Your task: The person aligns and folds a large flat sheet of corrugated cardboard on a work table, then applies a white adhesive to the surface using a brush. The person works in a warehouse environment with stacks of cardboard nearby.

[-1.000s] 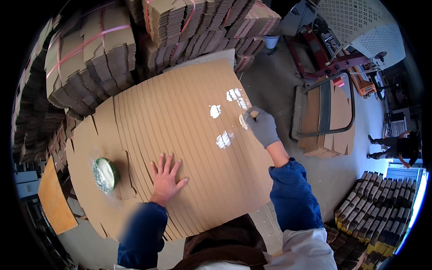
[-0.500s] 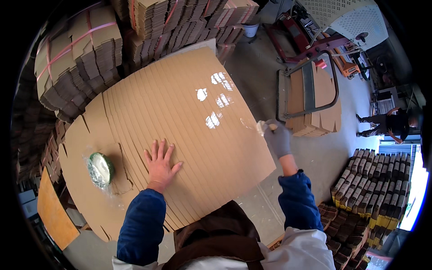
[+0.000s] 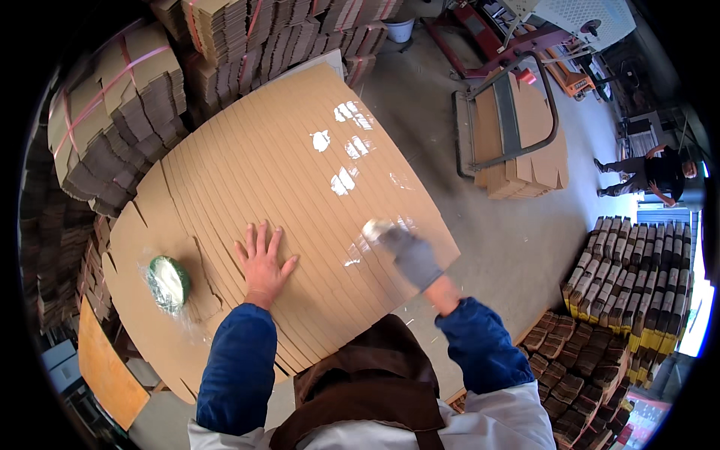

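Overlapping cardboard sheets point(image 3: 247, 165) lie fanned out in front of me, their edges making narrow parallel strips. My left hand point(image 3: 264, 264) is bare and rests flat on them, fingers spread. A grey glove covers my right hand point(image 3: 411, 256), which is closed around a brush point(image 3: 376, 229); its white-coated head touches the sheets near their right side, and the handle is mostly hidden by the glove. Patches of white paste point(image 3: 343, 181) mark the upper right strips, with thinner smears around the brush. A green bowl point(image 3: 169, 285) of white paste, with clear plastic film around it, sits at the left.
Strapped cardboard bundles point(image 3: 120, 97) stand at the far left. Beyond the right edge, a trolley point(image 3: 510, 127) carries more cardboard. Stacked cardboard pieces point(image 3: 630, 270) fill the right side. Another person point(image 3: 652, 176) stands at the far right, and a pale bucket point(image 3: 400, 30) at the back.
My right hand has swept the brush from the sheets' right edge leftward and nearer to me, leaving fresh white smears. My left hand stays flat on the cardboard. The view has shifted slightly.
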### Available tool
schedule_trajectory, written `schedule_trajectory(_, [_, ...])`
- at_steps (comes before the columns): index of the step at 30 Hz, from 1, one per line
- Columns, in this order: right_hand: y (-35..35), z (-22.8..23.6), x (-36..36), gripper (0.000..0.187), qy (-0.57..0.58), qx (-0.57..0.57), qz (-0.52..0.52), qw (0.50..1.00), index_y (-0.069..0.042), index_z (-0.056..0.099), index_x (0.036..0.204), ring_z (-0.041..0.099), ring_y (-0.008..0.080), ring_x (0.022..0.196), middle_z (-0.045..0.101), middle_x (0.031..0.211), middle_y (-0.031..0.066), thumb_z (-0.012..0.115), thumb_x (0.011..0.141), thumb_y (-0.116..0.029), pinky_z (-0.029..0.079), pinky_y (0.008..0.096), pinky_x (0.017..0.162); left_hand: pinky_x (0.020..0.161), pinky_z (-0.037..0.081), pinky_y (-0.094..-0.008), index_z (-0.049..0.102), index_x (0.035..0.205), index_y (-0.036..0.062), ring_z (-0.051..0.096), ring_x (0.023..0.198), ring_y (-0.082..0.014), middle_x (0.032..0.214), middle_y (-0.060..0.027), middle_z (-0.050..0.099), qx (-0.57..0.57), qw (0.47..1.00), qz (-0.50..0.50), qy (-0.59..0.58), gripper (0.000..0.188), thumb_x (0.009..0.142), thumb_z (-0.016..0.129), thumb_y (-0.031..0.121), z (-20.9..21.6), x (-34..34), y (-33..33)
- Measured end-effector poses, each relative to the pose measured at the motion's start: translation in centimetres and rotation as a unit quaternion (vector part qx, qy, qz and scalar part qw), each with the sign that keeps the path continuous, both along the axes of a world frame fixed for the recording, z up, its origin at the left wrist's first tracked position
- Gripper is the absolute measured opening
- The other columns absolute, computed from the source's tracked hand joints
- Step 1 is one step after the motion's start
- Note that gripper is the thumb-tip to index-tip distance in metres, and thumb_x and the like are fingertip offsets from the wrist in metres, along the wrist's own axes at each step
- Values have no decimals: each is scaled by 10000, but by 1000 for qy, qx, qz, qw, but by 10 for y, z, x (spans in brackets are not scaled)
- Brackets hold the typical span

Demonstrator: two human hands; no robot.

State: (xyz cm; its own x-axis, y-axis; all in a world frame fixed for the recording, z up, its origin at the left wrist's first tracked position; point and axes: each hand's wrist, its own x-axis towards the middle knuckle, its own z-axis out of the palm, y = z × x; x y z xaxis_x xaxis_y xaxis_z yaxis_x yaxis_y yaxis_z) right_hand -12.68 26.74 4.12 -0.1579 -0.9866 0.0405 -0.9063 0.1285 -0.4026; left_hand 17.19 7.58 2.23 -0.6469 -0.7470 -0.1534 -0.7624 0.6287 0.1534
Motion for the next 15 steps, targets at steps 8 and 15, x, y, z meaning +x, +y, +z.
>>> schedule_trajectory(8, [-80, 1, -66, 271, -26, -46, 28, 998, -156, 689, 1156, 686, 365, 889, 662, 1133, 96, 648, 890, -121, 564, 463, 758, 1187, 134, -691, 478, 1501, 209, 162, 1546, -368, 1643, -96, 296, 6, 1000, 8, -9, 758, 879, 619, 620, -2, 0, 0])
schedule_trajectory(15, [-89, 26, -8, 230, -15, -22, 46, 999, -147, 692, 1117, 699, 362, 861, 677, 1069, 123, 645, 892, -151, 572, 467, 721, 1197, 112, -681, 476, 1505, 211, 138, 1554, -364, 1655, -99, 270, 35, 999, 19, -3, 771, 867, 641, 611, -2, 5, 2])
